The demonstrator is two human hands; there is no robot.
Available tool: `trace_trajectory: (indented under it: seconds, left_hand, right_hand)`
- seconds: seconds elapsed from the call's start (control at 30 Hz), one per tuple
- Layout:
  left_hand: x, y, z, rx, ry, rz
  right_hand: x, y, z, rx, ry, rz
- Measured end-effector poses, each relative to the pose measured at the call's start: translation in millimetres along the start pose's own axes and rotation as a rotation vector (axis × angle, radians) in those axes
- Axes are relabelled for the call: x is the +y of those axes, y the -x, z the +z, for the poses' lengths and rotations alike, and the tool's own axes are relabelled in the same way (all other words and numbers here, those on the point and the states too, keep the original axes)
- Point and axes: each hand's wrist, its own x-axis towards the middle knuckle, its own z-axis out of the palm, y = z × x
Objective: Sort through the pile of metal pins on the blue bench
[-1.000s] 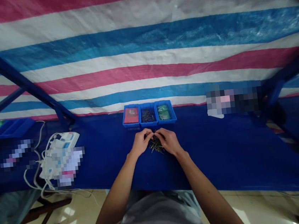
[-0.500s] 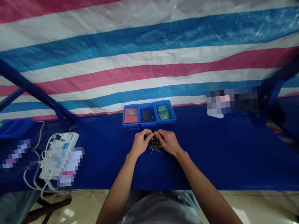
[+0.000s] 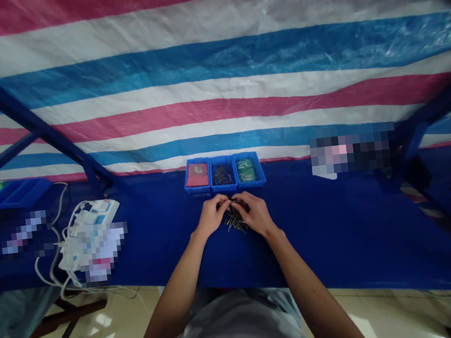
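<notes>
My left hand [image 3: 213, 214] is closed in a pinch above a loose pile of thin metal pieces [image 3: 235, 222], which look like screws, dark with some brassy ones. My right hand [image 3: 254, 212] pinches from the other side, its fingertips almost meeting those of the left. Whatever sits between the fingertips is too small and hidden to make out. Just beyond the hands stand three joined blue bins: the left bin [image 3: 188, 190] holds a red packet, the middle bin [image 3: 223, 187] dark screw-like pieces, and the right bin [image 3: 262, 180] green-backed packets with pale pieces.
On the blue table [image 3: 337, 232], white power strips [image 3: 104, 209] with tangled cables lie to the left. A blue divided tray [image 3: 30, 194] sits farther left. Blurred items rest at the back right. Blue frame bars [image 3: 50, 136] slant at both sides before a striped sheet [image 3: 214, 62].
The fingers of my right hand have shifted slightly at the pinch, lifting a little from the pile. My left hand stays nearly still, and the bins have not moved.
</notes>
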Motion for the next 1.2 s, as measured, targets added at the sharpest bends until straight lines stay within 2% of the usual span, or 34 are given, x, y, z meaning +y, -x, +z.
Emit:
trace_trajectory:
  seconds: [0.27,0.83,1.2]
  left_hand:
    - [1.8,-0.3,0.0,-0.019,-0.003,-0.036]
    - [5.1,-0.1,-0.8,-0.049,-0.036,-0.034]
    - [5.2,0.4,-0.3,-0.064,-0.066,-0.042]
  right_hand:
    - [3.3,-0.6,3.3,0.039,-0.029,-0.005]
    - [-3.3,-1.6,-3.2,-0.022,0.013,0.001]
    - [1.9,-1.7,-4.4,-0.020,0.014,0.024]
